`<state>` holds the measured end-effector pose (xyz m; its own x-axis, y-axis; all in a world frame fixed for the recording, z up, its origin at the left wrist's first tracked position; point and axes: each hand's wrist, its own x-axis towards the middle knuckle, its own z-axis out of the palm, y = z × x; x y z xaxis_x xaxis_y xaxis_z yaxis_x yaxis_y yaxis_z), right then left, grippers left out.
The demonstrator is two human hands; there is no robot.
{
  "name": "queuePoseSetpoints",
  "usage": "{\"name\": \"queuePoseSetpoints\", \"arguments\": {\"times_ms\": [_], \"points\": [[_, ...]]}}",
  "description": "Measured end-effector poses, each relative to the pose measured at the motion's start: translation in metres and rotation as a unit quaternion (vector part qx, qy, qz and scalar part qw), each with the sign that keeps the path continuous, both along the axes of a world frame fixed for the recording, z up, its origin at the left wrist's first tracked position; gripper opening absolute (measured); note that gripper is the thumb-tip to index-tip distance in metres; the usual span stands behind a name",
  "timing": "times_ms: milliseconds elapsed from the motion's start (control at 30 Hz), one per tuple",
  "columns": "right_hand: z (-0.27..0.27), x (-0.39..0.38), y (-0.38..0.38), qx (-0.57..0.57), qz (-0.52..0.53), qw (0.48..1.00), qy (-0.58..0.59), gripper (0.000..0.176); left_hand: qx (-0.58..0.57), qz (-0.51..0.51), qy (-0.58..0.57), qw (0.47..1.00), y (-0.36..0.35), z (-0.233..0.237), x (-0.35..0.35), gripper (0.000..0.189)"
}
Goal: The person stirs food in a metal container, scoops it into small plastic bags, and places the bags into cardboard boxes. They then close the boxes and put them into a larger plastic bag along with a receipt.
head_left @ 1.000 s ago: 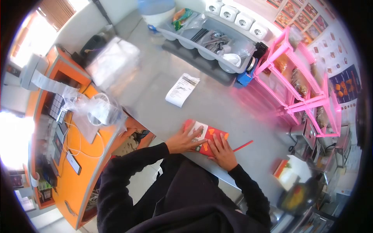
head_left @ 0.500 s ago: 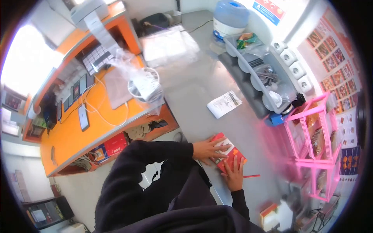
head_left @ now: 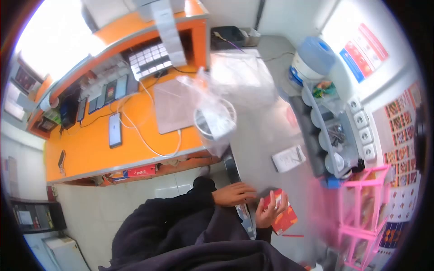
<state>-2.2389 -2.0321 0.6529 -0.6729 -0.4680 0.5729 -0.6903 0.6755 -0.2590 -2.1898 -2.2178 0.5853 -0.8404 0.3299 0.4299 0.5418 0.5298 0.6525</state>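
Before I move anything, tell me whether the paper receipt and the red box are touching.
Apart. The head view shows a strip of bare grey counter between the paper receipt and the red box.

A shop that sells food, it seems: an orange counter (head_left: pixel 90 156) with a receipt printer (head_left: pixel 158 7) and phones (head_left: pixel 108 92), wall sockets (head_left: pixel 361 126), and food picture posters (head_left: pixel 400 135)

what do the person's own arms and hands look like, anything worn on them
Both arms are in long, dark, near-black sleeves of plain, soft-looking cloth, with no print or marking visible. The left hand and right hand are bare, without gloves; no ring, watch or cable shows on either.
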Motion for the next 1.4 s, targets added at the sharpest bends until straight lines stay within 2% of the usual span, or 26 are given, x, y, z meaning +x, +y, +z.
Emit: {"name": "queuePoseSetpoints", "arguments": {"times_ms": [167,233,300,367,400,433,467,533,600,667,733,833,867,900,933,1033,1100,1133,1200,1267,1333,1400], "points": [[0.040,-0.039,-0.155,-0.096,0.125,0.983,-0.093,0.046,-0.002,0.172,-0.044,0.984,-0.122,0.032,0.049,0.020],[0.053,-0.049,-0.213,-0.120,0.158,0.972,-0.127,0.048,-0.014,0.233,-0.053,0.971,-0.166,0.037,0.058,0.022],[0.057,-0.060,-0.256,-0.057,0.162,0.979,-0.110,0.050,-0.013,0.294,-0.050,0.954,-0.204,0.035,0.065,0.028],[0.046,-0.072,-0.285,-0.027,0.176,0.978,-0.107,0.045,0.141,0.380,-0.124,0.906,-0.232,0.041,0.068,0.032],[0.045,-0.076,-0.291,-0.036,0.176,0.979,-0.095,0.041,0.218,0.415,-0.158,0.869,-0.244,0.043,0.067,0.034],[0.043,-0.080,-0.295,-0.044,0.177,0.980,-0.081,0.037,0.264,0.450,-0.107,0.846,-0.258,0.044,0.060,0.029],[0.040,-0.084,-0.297,-0.050,0.176,0.981,-0.068,0.033,0.253,0.471,-0.099,0.839,-0.274,0.045,0.055,0.027],[0.020,-0.092,-0.291,-0.151,0.148,0.966,-0.149,0.025,0.232,0.509,-0.085,0.825,-0.309,0.045,0.040,0.025],[0.019,-0.097,-0.283,-0.212,0.094,0.947,-0.224,0.023,0.271,0.504,-0.054,0.818,-0.342,0.048,0.018,0.022],[0.037,-0.100,-0.278,-0.241,0.015,0.926,-0.290,0.025,0.286,0.491,-0.037,0.822,-0.385,0.031,-0.006,0.035],[0.038,-0.110,-0.274,-0.266,0.000,0.930,-0.253,0.028,0.301,0.528,0.037,0.793,-0.418,0.027,-0.042,0.042],[0.035,-0.132,-0.266,-0.250,-0.046,0.949,-0.186,0.027,0.153,0.591,0.150,0.778,-0.458,0.038,-0.091,0.046],[0.032,-0.143,-0.265,-0.237,-0.063,0.956,-0.162,0.026,0.151,0.559,0.115,0.807,-0.466,0.042,-0.099,0.047],[0.028,-0.153,-0.264,-0.202,-0.125,0.956,-0.171,0.026,0.147,0.527,0.081,0.833,-0.474,0.046,-0.104,0.049],[0.026,-0.164,-0.265,-0.211,-0.128,0.956,-0.161,0.027,0.144,0.494,0.046,0.856,-0.477,0.047,-0.106,0.050],[0.008,-0.208,-0.266,-0.245,-0.116,0.951,-0.148,0.029,0.166,0.481,-0.058,0.859,-0.464,0.027,-0.103,0.041],[-0.016,-0.238,-0.260,-0.283,-0.082,0.941,-0.164,0.035,0.323,0.391,-0.069,0.859,-0.437,0.022,-0.087,0.032],[-0.016,-0.246,-0.261,-0.252,-0.109,0.953,-0.124,0.037,0.399,0.344,-0.074,0.847,-0.421,0.023,-0.075,0.027],[-0.015,-0.254,-0.270,-0.187,-0.163,0.968,-0.043,0.046,0.476,0.320,-0.082,0.815,-0.387,0.044,-0.050,0.021],[0.030,-0.223,-0.299,-0.140,-0.275,0.934,0.181,0.049,0.533,0.306,-0.085,0.784,-0.354,0.062,-0.030,0.019],[0.053,-0.183,-0.319,-0.149,-0.221,0.936,0.228,0.053,0.571,0.306,-0.090,0.756,-0.324,0.071,-0.010,0.021],[0.052,-0.145,-0.332,-0.225,-0.023,0.971,0.084,0.058,0.592,0.302,-0.119,0.738,-0.300,0.076,0.009,0.022]]}}
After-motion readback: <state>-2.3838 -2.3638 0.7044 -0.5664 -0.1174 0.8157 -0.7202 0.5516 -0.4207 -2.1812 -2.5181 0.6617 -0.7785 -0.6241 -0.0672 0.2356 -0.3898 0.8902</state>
